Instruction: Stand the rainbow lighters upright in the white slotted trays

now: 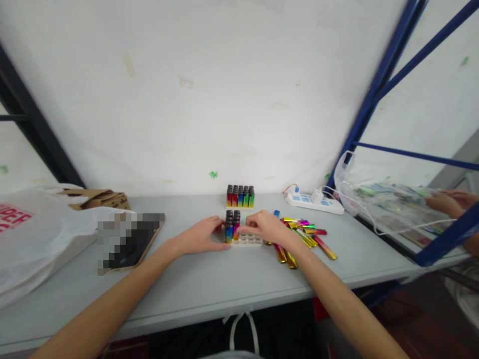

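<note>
A white tray with round-edged slots stands on the grey table in front of me. Lighters with black tops and shiny coloured bodies fill its left end, among them a blue and yellow lighter. My left hand grips the tray's left end, thumb at the front corner and fingers behind. Over the tray, my right hand is closed, its fingertips on a purple and orange lighter standing in the second row. The fingers partly hide that lighter and the slots behind.
Behind stands a full rack of lighters. Loose shiny lighters or sleeves lie right. A power strip, a tablet-like device, a plastic bag and cardboard surround the work. Beyond the blue frame, another person's hands work.
</note>
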Tool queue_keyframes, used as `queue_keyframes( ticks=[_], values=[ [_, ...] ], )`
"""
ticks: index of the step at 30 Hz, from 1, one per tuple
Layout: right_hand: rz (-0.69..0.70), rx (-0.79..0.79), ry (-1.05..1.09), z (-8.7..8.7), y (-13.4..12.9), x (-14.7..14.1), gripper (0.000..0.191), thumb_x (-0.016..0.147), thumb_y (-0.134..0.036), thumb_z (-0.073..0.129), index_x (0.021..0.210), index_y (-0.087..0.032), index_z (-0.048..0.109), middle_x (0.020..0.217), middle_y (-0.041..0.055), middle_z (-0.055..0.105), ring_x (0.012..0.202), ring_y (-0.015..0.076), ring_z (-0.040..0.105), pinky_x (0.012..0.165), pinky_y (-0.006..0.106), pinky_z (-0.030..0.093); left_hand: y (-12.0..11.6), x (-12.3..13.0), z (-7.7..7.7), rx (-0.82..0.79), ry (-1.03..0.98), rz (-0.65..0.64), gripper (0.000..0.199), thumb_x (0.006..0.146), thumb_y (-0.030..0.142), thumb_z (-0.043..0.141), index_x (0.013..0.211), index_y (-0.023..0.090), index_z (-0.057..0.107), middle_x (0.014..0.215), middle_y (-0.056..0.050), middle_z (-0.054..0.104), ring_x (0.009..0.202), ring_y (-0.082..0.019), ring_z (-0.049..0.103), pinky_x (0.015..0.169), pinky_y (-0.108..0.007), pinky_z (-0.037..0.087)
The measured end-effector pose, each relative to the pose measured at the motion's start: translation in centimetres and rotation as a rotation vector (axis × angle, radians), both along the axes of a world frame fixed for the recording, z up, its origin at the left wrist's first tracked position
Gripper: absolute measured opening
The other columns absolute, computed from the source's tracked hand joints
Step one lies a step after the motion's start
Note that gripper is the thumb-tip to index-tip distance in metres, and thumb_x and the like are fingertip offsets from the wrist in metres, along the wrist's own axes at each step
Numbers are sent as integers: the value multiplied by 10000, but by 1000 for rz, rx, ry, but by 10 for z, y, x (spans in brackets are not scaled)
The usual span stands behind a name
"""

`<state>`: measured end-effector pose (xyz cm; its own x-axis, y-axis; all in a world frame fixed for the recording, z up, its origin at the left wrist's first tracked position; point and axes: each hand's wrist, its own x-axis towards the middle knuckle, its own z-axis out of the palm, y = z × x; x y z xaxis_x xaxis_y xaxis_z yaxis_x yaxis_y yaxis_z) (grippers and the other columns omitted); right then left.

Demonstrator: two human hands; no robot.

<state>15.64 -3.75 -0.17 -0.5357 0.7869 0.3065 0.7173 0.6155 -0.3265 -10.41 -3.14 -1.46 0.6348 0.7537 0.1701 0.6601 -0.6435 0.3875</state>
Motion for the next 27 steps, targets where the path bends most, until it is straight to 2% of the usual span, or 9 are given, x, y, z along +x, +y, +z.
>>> queue_keyframes(
  ticks=[3, 5, 7, 10, 13, 16, 19, 23, 27],
  values=[
    [-291, 72, -33, 6, 10, 30, 546, 1035, -577, 444, 771, -186, 720, 642, 63, 659, 608, 178, 554, 608, 286, 311, 1, 0, 0, 7, 3, 5, 508, 758, 603, 730, 1027, 179, 658, 999, -82, 697, 914, -279, 650, 828, -359, 507],
    [-477, 63, -96, 6, 18, 51, 444, 1032, -507, 493, 885, -168, 740, 713, 99, 699, 674, 212, 613, 639, 294, 352, 1, 0, 1, 12, 16, 4, 511, 749, 611, 733, 1009, 177, 662, 969, -74, 691, 884, -271, 648, 812, -351, 502],
    [-561, 8, -163, 4, 24, 67, 364, 1005, -467, 564, 956, -154, 744, 818, 132, 738, 768, 236, 663, 679, 294, 390, 1, 1, 2, 24, 34, 2, 505, 748, 622, 729, 974, 175, 661, 943, -69, 682, 855, -263, 644, 790, -342, 495],
    [-512, -67, -183, 0, 26, 74, 348, 984, -472, 601, 995, -156, 746, 919, 144, 762, 845, 243, 690, 718, 292, 420, 2, 1, 3, 38, 54, -1, 495, 748, 640, 715, 917, 179, 651, 908, -62, 674, 831, -261, 643, 763, -331, 483],
    [-393, -102, -137, -1, 20, 65, 345, 934, -501, 672, 1038, -178, 736, 888, 106, 766, 795, 226, 685, 704, 286, 429, 3, 1, 2, 41, 49, 8, 499, 738, 643, 719, 912, 180, 655, 887, -56, 671, 821, -259, 641, 757, -328, 480],
    [-312, -111, -141, -1, 12, 52, 330, 882, -454, 750, 1100, -208, 717, 842, 62, 758, 790, 216, 678, 716, 278, 434, 5, 1, 2, 33, 39, 15, 522, 724, 643, 731, 954, 179, 665, 901, -57, 679, 824, -251, 635, 771, -327, 482],
    [-351, -85, -187, -2, 4, 44, 350, 890, -435, 740, 1155, -210, 702, 878, 85, 748, 857, 242, 685, 753, 295, 444, 6, 1, 3, 6, 44, 12, 541, 719, 649, 732, 983, 182, 667, 912, -53, 689, 825, -247, 642, 754, -317, 479],
    [-443, -80, -202, -5, 2, 39, 350, 881, -434, 738, 1123, -180, 719, 929, 140, 741, 912, 282, 690, 768, 319, 459, 8, 0, 3, 20, 60, 38, 527, 723, 639, 734, 966, 176, 661, 900, -54, 694, 804, -248, 649, 726, -315, 475],
    [-417, -176, -114, -9, 8, 32, 278, 835, -352, 771, 1036, -161, 755, 874, 125, 757, 825, 251, 692, 728, 302, 457, 9, -3, 2, 23, 51, 58, 509, 727, 619, 732, 971, 178, 662, 899, -52, 697, 805, -243, 649, 727, -308, 475]
  ],
)
